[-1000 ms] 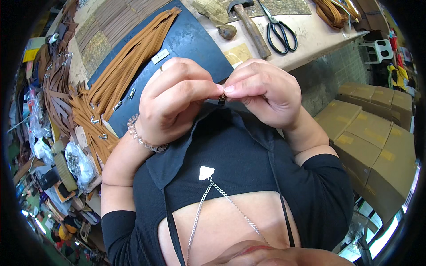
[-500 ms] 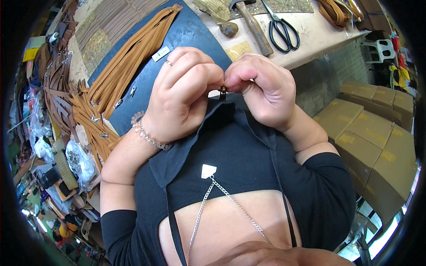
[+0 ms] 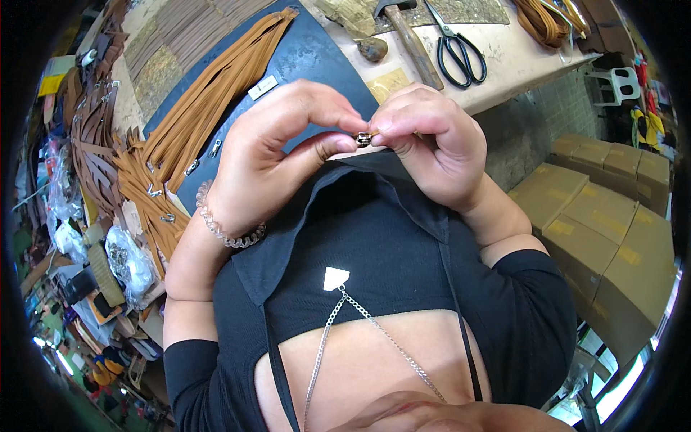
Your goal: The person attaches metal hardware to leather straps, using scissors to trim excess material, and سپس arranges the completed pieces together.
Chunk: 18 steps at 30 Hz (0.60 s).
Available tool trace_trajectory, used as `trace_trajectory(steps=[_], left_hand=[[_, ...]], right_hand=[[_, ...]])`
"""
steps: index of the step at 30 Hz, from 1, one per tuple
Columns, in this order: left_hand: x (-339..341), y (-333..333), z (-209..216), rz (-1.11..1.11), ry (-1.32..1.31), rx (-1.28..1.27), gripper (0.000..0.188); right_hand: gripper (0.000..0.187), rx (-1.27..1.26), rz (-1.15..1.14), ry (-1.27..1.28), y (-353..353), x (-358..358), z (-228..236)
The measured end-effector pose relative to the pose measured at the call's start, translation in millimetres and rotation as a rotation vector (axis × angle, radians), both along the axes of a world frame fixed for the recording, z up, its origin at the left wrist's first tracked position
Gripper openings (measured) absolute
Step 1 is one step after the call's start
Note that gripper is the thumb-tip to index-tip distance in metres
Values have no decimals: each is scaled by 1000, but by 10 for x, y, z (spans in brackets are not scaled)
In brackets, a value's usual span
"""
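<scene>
Counting from my end. Hands: two, one left hand [image 3: 270,144], one right hand [image 3: 440,140]. Metal piece [image 3: 363,139] between them: one. Loose clips [image 3: 215,148]: I make it four. Bench [image 3: 504,75]: one. Mat [image 3: 317,54]: one. Tag [image 3: 263,88]: one. Hammer [image 3: 412,45]: one. Scissors [image 3: 448,32]: one pair. Round lump [image 3: 371,49]: one. Tan strips [image 3: 216,93]: one fanned bundle, too overlapped for me to number. Strip coil [image 3: 540,29]: one. Boxes [image 3: 597,207]: at least six; I can't fix the exact figure. Stool [image 3: 625,91]: one. Clear bags [image 3: 129,258]: at least two. Bracelet [image 3: 206,216]: one. White plate [image 3: 335,279]: one. Brown straps [image 3: 93,155]: many, tangled; I can't give a number.
</scene>
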State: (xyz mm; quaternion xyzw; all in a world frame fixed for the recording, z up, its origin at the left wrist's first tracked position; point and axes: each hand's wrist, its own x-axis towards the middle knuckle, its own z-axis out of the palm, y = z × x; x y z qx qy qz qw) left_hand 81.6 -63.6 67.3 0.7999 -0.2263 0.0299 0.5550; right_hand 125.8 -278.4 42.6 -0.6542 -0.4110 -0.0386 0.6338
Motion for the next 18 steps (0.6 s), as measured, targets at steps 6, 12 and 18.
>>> trace_trajectory(steps=[6,12,18], left_hand=[[-32,-33,27,2,-71,28,19],[-53,-22,74,-41,-184,99,20],[-72,-13,-8,-19,-57,14,17]], right_hand=[[21,-39,14,-213,-22,11,-5],[30,-16,25,-220,-42,-15,0],[30,-83,90,-247,-42,45,62]])
